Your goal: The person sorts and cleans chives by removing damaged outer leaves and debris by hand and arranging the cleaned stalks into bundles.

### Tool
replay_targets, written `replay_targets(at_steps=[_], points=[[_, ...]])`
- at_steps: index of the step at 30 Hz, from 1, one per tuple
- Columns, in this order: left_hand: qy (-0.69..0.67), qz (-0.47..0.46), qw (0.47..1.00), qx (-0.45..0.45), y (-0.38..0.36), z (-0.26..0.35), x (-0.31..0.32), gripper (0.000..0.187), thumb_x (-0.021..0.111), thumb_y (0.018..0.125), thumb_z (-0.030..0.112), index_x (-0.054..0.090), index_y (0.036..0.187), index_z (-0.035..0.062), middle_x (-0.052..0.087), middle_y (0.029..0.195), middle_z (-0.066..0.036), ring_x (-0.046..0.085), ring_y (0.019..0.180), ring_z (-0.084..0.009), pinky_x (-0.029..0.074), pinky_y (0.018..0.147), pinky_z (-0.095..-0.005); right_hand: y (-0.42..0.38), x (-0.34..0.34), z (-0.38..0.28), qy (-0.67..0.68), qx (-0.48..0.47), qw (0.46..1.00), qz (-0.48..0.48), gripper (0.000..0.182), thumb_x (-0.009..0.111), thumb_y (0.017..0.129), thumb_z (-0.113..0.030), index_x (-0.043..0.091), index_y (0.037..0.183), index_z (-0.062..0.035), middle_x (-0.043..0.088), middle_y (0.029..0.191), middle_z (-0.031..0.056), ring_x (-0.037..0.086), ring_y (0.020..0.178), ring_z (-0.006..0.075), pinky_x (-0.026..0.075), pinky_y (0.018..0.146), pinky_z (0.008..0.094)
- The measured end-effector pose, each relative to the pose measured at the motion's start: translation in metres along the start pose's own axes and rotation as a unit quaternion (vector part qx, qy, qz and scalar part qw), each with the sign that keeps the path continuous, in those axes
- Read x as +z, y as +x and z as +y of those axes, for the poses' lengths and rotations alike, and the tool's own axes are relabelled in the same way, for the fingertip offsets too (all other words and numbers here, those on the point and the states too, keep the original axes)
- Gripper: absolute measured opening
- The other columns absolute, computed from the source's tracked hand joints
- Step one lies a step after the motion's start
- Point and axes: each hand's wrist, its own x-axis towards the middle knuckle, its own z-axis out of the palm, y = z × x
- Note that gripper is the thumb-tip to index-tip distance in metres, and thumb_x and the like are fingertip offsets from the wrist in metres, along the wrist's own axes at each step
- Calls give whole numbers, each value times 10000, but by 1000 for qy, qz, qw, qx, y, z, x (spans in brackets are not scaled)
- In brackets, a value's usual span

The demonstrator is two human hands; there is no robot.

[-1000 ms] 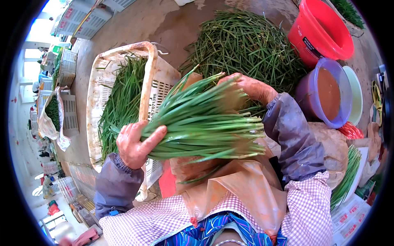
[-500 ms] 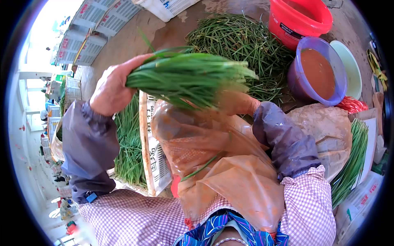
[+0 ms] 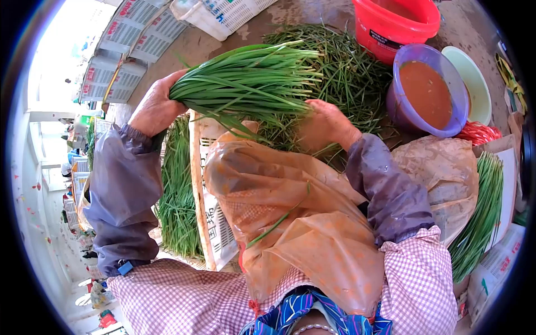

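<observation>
My left hand [image 3: 159,109] is closed around one end of a bunch of garlic chives [image 3: 245,84], long flat green leaves held sideways in front of me. Their pale cut ends fan out to the right. Close by those ends is my right hand [image 3: 330,124], its thumb at the lowest stalks and its fingers smeared by motion. Below the bunch, a muddy orange plastic apron [image 3: 301,206] covers my lap, with one loose leaf [image 3: 279,223] lying on it. A heap of loose green trimmings [image 3: 352,84] lies on the floor behind the bunch.
At my left stands a crate [image 3: 215,223] beside more chives [image 3: 178,195]. A red tub [image 3: 385,28], a purple bucket [image 3: 396,92] of brown water and a pale green basin [image 3: 479,92] stand at the right. Another pile of chives [image 3: 477,218] lies near my right elbow.
The bunch has steadied from a blur and risen slightly, its cut ends spread. My right hand has moved from under the bunch to the right of its ends.
</observation>
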Motion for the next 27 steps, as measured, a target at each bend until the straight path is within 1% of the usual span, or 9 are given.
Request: replay_targets(at_steps=[4, 5, 7, 10, 13, 14, 16, 21, 27], points=[[-8, 30, 999, -12, -2, -4, -2, 510, 635, 776, -69, 537, 1275, -25, 654, 1009, -30, 560, 888, -91, 473, 773, -247, -16, -55, -15, -48, -43, 986, 154, 155, 601, 948, -213, 578, 1052, -100, 385, 568, -72, 288, 400, 41, 205, 340, 230], [-5, 40, 999, -14, -3, -4, -2, 506, 634, 775, -66, 541, 1271, -24, 653, 997, -28, 559, 872, -89, 472, 758, -246, -18, -71, -9, -248, -5, 950, 189, 159, 628, 921, -208, 605, 1023, -89, 473, 599, -37, 376, 413, 70, 282, 365, 240], [4, 38, 999, -27, 1, -13, -6, 496, 637, 780, -50, 544, 1266, -22, 657, 995, -33, 558, 866, -89, 472, 755, -248, -16, -95, 6, -576, 9, 798, 175, 237, 694, 836, -223, 666, 994, -49, 690, 836, 109, 656, 651, 219, 515, 601, 356], [15, 55, 998, -15, 11, -13, -8, 481, 641, 787, -23, 548, 1259, -22, 658, 962, -41, 555, 848, -91, 472, 754, -247, -28, -51, 18, -724, -56, 627, 281, 355, 673, 813, -284, 660, 1075, -43, 686, 1033, 148, 630, 1030, 312, 474, 884, 436], [-20, 91, 995, 23, 18, -14, -6, 487, 634, 773, -34, 548, 1252, -27, 649, 898, -30, 554, 753, -81, 461, 657, -231, -5, -18, 12, -416, -109, 898, 93, 233, 632, 863, -161, 656, 1064, -46, 682, 938, 83, 667, 795, 179, 536, 637, 288], [-33, 92, 995, -14, 18, -12, -8, 489, 630, 764, -36, 551, 1247, -23, 648, 887, -29, 548, 711, -82, 452, 621, -230, -4, 2, 13, -363, -125, 921, 66, 192, 612, 883, -118, 659, 1048, -32, 664, 902, 57, 629, 708, 95, 511, 565, 210], [-58, 91, 990, -89, 14, -5, -11, 495, 623, 748, -41, 559, 1238, -13, 646, 864, -29, 537, 628, -83, 436, 549, -228, 5, 21, 21, -298, -116, 946, -48, 367, 655, 883, -216, 583, 1201, -47, 656, 918, 51, 611, 751, 92, 521, 577, 246], [-135, 92, 969, -185, -13, 11, -6, 421, 601, 714, -32, 591, 1131, 18, 613, 785, -33, 505, 514, -106, 395, 447, -238, -6, 91, 3, -85, -158, 982, 57, 538, 678, 888, -355, 489, 1296, -61, 656, 926, 72, 611, 764, 120, 536, 579, 278], [-324, 96, 899, -280, -91, -20, 20, 309, 560, 749, -45, 572, 1051, 19, 577, 789, -64, 447, 483, -75, 336, 390, -208, -18, 97, -12, -200, -112, 973, -36, 339, 702, 886, -267, 573, 1071, -15, 575, 719, 1, 507, 544, 65, 428, 466, 217]])
